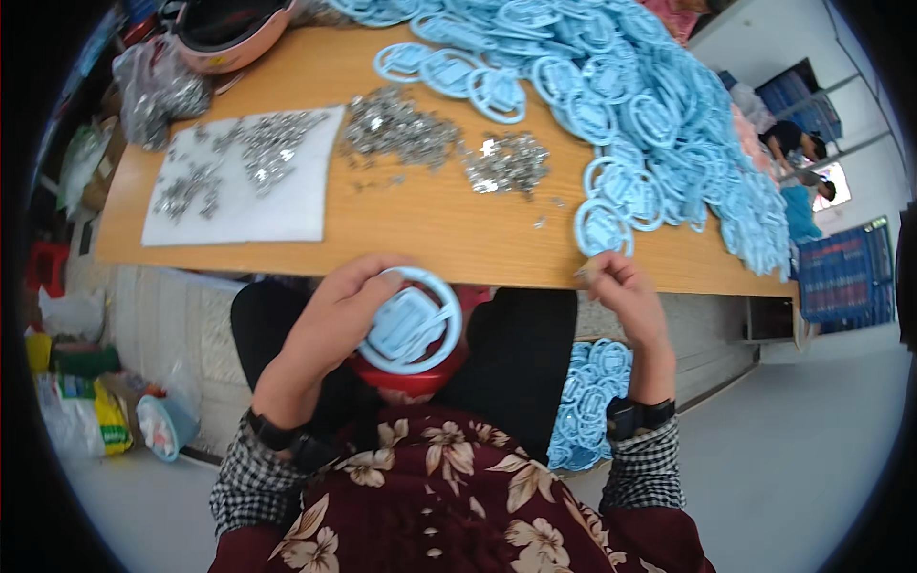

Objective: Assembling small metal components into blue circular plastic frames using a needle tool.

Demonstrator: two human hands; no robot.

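Observation:
My left hand (346,310) grips a light blue oval plastic ring (409,323) with a shaped plate inside it, held over my lap just off the table's front edge. The fingers of my right hand (621,291) are pinched together at that edge, on what looks like a small metal piece (582,274). Just beyond those fingers lies another blue plastic ring (603,229). Loose small metal parts form a bright pile (508,162) and a greyer pile (399,129) in the middle of the table. More metal parts (272,153) are scattered over a white foam sheet (239,224) at left.
A large heap of blue plastic rings (659,124) covers the right and far side of the wooden table (449,253). More rings fill a container (592,401) below, by my right forearm. A grey plastic bag (158,91) and a pink bowl (229,38) stand far left. People (802,162) are in the background.

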